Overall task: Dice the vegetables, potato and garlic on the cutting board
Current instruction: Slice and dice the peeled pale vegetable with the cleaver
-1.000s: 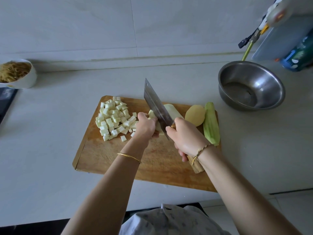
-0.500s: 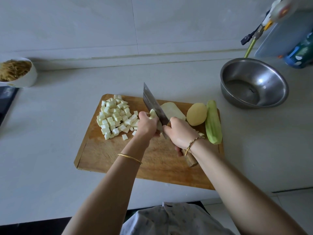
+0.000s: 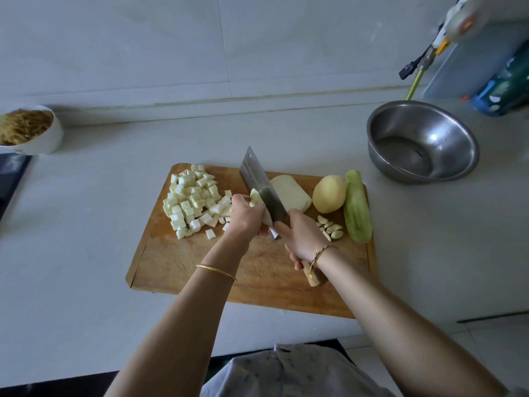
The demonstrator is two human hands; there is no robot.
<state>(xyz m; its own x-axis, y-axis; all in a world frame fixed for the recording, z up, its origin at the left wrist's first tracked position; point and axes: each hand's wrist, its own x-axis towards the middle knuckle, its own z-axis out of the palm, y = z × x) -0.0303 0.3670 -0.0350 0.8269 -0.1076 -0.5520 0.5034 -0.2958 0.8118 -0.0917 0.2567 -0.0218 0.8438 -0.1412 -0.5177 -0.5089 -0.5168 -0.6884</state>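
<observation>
Potato, garlic cloves, cucumber lie beside cleaver; steel bowl beyond.

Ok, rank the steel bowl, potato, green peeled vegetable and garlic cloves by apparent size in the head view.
1. steel bowl, largest though farthest
2. green peeled vegetable, longer than the potato
3. potato
4. garlic cloves, smallest

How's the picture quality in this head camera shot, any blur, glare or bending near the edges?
Head view: dim, even light, soft shadows; the counter's back edge bows from wide-angle distortion; the cleaver and cutting board are sharp; the white object at top right is smeared; the steel bowl shows mild reflections, no glare.
</observation>
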